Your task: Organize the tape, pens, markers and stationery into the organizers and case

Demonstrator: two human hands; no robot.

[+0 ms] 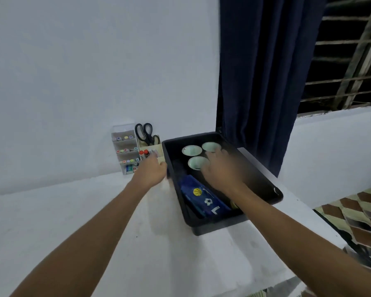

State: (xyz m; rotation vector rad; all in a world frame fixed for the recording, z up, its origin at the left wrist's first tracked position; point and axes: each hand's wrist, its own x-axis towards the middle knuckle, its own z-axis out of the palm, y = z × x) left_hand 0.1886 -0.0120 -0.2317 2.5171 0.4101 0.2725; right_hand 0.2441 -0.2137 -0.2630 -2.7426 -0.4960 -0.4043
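A black tray sits on the white ledge and holds three mint-green tape rolls at its far end. A blue pencil case printed with sports balls lies at its near end. My right hand, motion-blurred, hovers over the tray with its fingers spread beside the nearest roll. My left hand reaches to the front of a cream desk organizer that holds black scissors and red-capped items. Its fingertips are hidden against the organizer. A clear tiered organizer holds several markers.
Both organizers stand against the white wall, just left of the tray. A dark blue curtain hangs behind the tray's far corner, beside a barred window. The tray overhangs the ledge's right edge, with patterned flooring below.
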